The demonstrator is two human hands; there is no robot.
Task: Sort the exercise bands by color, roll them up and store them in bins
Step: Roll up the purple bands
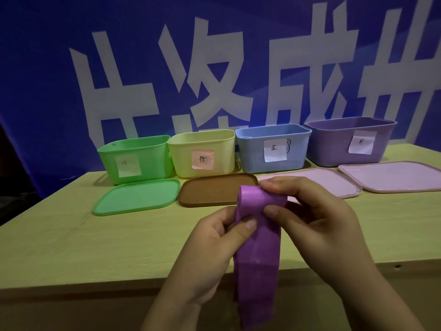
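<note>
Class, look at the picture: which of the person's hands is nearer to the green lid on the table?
Left. The left hand pinches the purple band right of and in front of the green lid; the right hand holds the band's top farther right.

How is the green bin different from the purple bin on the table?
The green bin stands at the left end of the row, the purple bin at the right end. The purple bin looks wider and longer than the green bin. A green lid lies before the green bin, a pink lid before the purple. Both are open and carry a paper label.
</note>
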